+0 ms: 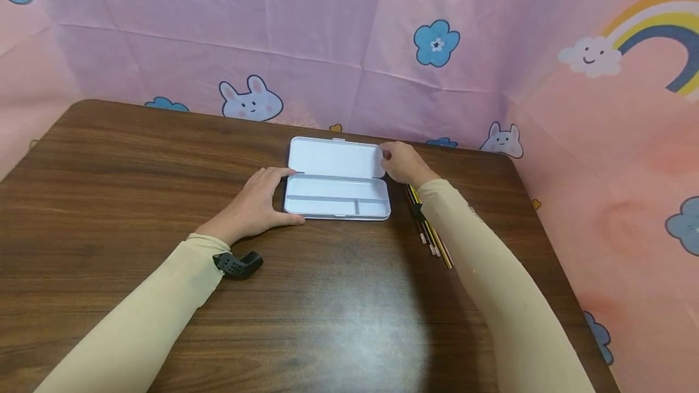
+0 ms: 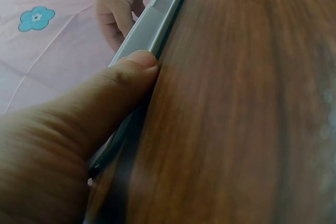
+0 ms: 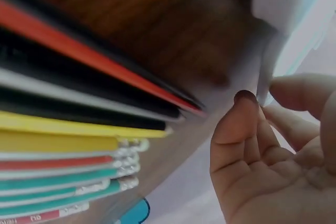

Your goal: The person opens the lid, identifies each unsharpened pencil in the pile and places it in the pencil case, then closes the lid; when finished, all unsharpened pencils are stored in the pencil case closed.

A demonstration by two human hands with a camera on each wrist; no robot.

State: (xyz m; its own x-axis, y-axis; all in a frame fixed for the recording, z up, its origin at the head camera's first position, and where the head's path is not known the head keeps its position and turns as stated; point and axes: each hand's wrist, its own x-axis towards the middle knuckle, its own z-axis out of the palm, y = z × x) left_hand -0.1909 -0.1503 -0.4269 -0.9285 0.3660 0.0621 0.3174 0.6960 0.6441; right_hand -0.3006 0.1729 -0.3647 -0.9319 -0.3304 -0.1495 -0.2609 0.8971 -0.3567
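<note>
A white pencil case [image 1: 322,188] lies unfolded on the table, its lid [image 1: 335,157] leaning back behind the base. Dividers split the base into compartments, and no items show in them. My left hand [image 1: 251,208] grips the case's left end, thumb at the front edge and index finger near the hinge. In the left wrist view, the thumb [image 2: 113,85] presses the case's side [image 2: 152,24]. My right hand [image 1: 405,162] pinches the lid's right edge between thumb and fingers. A bundle of pencils [image 3: 79,129] lies below the right forearm, partly hidden by the sleeve.
The brown wooden table [image 1: 164,199] ends at a patterned pink cloth [image 1: 327,35] behind it and on the right. A black wrist device [image 1: 238,264] sits on the left sleeve. Light reflects off the tabletop in front of the case.
</note>
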